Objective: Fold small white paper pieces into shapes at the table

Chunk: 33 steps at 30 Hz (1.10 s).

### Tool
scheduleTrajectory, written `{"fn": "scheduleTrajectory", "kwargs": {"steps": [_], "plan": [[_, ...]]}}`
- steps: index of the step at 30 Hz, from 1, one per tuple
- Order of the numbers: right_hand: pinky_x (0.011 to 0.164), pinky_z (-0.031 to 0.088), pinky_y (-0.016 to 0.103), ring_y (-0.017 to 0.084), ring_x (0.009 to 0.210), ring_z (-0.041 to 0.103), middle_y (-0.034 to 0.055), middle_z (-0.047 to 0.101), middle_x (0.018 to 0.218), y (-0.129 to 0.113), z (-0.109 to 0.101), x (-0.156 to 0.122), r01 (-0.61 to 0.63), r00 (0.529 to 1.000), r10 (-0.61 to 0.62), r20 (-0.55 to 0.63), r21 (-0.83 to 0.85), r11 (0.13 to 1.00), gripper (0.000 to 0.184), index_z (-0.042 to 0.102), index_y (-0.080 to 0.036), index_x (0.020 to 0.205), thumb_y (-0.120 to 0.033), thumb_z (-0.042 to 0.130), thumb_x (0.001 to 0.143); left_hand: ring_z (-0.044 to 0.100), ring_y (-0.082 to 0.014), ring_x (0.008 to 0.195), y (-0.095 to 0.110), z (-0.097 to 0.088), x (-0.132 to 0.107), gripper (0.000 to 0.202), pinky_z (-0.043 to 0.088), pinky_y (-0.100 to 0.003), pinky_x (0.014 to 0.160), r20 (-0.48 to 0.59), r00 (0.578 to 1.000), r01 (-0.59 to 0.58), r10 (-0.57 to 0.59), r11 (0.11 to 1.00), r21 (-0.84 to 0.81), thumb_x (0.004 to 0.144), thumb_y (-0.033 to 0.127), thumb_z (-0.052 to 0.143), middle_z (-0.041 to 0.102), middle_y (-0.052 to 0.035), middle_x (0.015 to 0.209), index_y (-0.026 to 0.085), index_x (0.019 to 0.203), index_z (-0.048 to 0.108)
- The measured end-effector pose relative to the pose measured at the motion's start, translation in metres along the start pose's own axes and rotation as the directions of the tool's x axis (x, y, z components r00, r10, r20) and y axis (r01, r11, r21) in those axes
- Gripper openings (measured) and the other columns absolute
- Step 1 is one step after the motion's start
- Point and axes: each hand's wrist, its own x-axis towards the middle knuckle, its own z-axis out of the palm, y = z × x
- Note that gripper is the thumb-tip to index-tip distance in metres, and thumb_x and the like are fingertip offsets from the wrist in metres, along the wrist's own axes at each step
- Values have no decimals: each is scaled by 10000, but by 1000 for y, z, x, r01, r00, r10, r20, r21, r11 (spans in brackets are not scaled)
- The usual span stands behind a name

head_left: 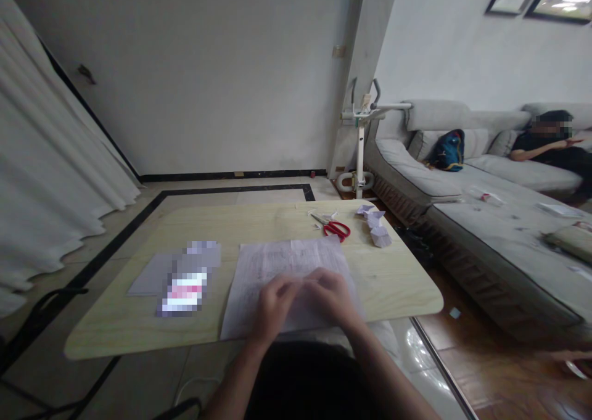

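A printed sheet of paper (282, 266) lies flat on the light wooden table (398, 284) in front of me. My left hand (272, 306) and my right hand (330, 296) rest side by side on its near part, fingers curled and pressing on the paper. Both seem to pinch a fold or edge of the sheet between them; the exact grip is blurred.
Red-handled scissors (336, 229) and several folded paper pieces (377, 226) lie at the table's far right. A second sheet (155, 272) lies at the left. A grey sofa (485, 222) with a seated person (550, 145) stands to the right, with an exercise bike (361, 142) by the wall.
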Motion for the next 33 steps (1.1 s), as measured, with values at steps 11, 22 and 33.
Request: {"fn": "scheduleTrajectory", "kwargs": {"steps": [11,22,33], "plan": [[630,457,251,170,670,622,12,707,683,-15,0,3,6,999,-6,51,5,1000,174,726,-186,702,-304,633,791,548,-131,591,3,-2,-1,233,439,-214,583,-66,995,69,-72,996,-48,827,366,595,571,30,586,167,713,631],[556,426,233,158,642,589,9,650,656,-1,10,3,-119,992,122,-12,144,982,194,685,-181,652,-319,633,779,547,-134,587,-1,1,-1,356,414,-214,549,-13,995,104,-103,993,62,839,454,585,564,22,581,168,629,567],[548,440,223,146,622,577,-12,638,657,10,9,2,-105,995,104,15,158,982,120,658,-215,721,-318,627,775,599,-173,683,-5,4,-2,303,441,-242,609,92,994,47,-58,991,123,887,428,520,637,-12,695,167,768,617]]}}
